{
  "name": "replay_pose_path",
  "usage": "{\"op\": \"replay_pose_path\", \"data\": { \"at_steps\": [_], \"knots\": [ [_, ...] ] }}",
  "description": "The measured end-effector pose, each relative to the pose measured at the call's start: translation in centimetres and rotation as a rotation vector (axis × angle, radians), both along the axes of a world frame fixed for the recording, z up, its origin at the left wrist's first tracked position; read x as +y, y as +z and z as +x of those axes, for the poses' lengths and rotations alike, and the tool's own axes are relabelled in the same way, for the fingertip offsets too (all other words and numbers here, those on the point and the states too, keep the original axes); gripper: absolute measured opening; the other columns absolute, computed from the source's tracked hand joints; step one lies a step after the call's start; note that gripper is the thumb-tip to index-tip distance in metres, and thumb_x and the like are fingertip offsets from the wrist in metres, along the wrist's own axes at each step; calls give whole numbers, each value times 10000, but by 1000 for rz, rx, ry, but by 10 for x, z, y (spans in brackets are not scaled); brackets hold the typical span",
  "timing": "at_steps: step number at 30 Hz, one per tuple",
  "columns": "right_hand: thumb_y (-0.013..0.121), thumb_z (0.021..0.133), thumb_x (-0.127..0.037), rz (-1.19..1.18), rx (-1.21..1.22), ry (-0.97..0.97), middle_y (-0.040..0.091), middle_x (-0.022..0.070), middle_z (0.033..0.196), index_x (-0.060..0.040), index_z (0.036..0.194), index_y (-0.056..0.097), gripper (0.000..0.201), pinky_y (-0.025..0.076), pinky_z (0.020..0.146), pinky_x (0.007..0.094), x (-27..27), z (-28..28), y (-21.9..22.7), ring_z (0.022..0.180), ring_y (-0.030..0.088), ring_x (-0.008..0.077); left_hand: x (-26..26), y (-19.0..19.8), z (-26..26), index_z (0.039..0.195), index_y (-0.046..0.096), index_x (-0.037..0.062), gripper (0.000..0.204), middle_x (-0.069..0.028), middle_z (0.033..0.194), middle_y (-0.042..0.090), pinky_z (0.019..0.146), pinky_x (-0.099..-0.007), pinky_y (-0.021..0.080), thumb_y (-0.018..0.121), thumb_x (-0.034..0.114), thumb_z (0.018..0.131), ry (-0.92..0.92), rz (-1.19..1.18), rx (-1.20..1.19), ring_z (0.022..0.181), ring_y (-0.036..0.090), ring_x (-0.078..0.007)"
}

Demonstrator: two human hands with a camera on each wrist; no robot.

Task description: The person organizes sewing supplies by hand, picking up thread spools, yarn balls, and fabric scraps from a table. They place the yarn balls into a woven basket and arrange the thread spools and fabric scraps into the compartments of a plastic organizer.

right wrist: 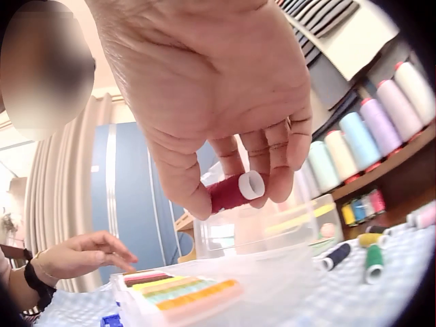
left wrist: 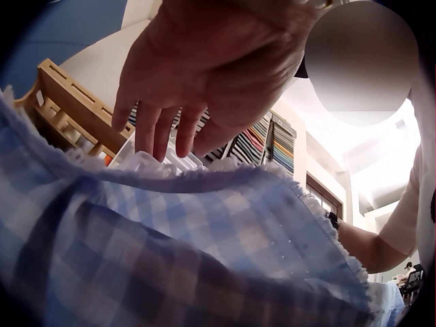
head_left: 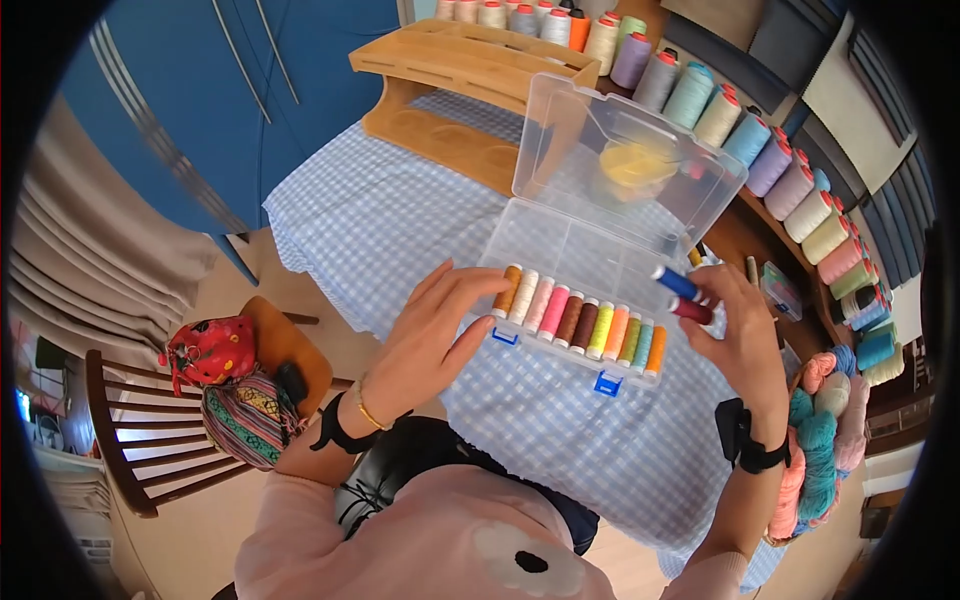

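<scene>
right hand point(head_left: 738, 325) pinches the red point(head_left: 692, 311) and blue spools point(head_left: 677, 281) by the box's point(head_left: 540, 235) right edge; left hand point(head_left: 428, 318), fingers loose, is by its front-left corner. a row point(head_left: 584, 327) lines the front edge; the back looks unfilled.

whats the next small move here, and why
Probably lower the dark red spool into the plastic case: the right hand already holds it and a blue one beside the row of spools, and the lid stands open
</scene>
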State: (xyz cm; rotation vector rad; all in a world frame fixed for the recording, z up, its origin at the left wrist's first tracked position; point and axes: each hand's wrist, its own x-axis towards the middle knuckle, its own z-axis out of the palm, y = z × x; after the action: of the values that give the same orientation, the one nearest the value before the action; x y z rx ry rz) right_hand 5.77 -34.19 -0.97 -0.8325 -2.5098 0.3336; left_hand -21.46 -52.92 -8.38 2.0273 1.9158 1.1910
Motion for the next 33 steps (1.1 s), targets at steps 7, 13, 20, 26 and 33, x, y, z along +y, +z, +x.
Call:
{"op": "replay_pose_path", "data": {
  "at_steps": [7,13,20,26,33],
  "knots": [
    [772,662,-86,327,-127,443,572,63,871,-97,1031,642,391,426,790,342,-13,-91,1,881,591,243,-7,1,-6,1334,503,24,416,-134,1269,606,1177,-498,303,601,70,932,68,6,-104,1231,555,-315],
    [657,761,-77,468,-181,622,582,52,871,-118,988,686,232,439,808,319,-15,-143,-19,913,598,208,-16,0,-11,1316,516,20,410,-126,1272,613,1167,-483,328,617,74,922,59,-30,-119,1224,551,-338],
    [635,794,-90,460,-148,672,593,51,917,-110,1045,678,256,454,854,316,-12,-154,-30,947,605,214,-17,-4,-12,1254,592,69,355,-127,1271,611,1126,-441,379,635,67,901,44,-48,-77,1199,558,-341],
    [636,787,-92,471,-156,639,602,37,931,-89,1105,658,319,457,845,311,-8,-144,-33,941,609,205,-15,-7,-8,1184,650,62,305,-117,1273,605,1005,-400,439,651,54,878,83,-11,-55,1171,568,-323],
    [625,771,-79,431,-175,601,598,36,890,-82,1014,668,246,449,814,309,-4,-123,-23,915,610,202,-11,-7,-4,1196,631,47,311,-116,1257,594,1007,-417,430,647,83,888,82,-4,39,1138,559,-333]
  ]
}}
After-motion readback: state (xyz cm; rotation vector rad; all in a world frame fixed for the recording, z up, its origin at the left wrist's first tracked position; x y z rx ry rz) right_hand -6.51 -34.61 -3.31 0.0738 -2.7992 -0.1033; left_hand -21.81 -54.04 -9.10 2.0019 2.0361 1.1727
